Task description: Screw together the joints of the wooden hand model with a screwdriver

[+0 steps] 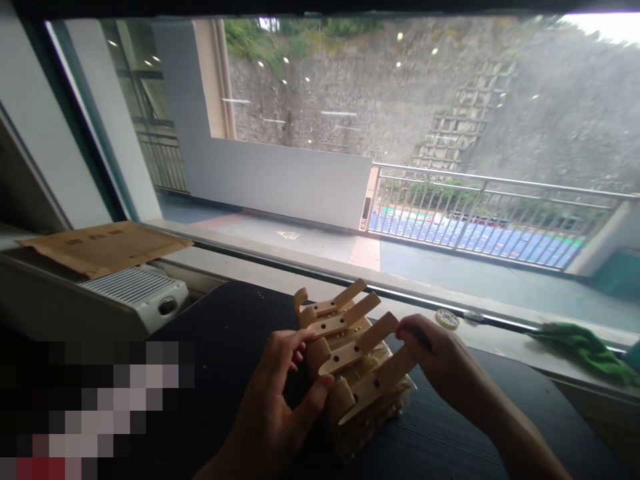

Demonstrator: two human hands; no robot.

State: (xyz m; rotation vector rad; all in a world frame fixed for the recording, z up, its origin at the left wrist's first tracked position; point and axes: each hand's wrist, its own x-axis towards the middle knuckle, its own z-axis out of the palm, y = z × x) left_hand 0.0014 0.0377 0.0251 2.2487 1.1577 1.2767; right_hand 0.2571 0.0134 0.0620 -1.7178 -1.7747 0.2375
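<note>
Several light wooden pieces [345, 357] lie side by side in a slanting row. Each has a flat arm with dark screw holes and a rounded, curled end at the left. Beneath them is a bundle [367, 427] that looks wrapped in clear plastic. My left hand [285, 380] grips the row from the left, thumb on the near side and fingers farther up, at the rounded ends. With fingers closed, my right hand [425, 343] holds the upper right end of the nearest wooden piece. Its fingertips also come close to the tip of the neighbouring piece.
The pieces rest on a dark table [235, 320] below a wide window. A roll of tape [447, 319] and a green cloth [585, 350] lie on the sill. At left, a brown paper envelope [110, 247] covers part of a white vented unit [140, 293].
</note>
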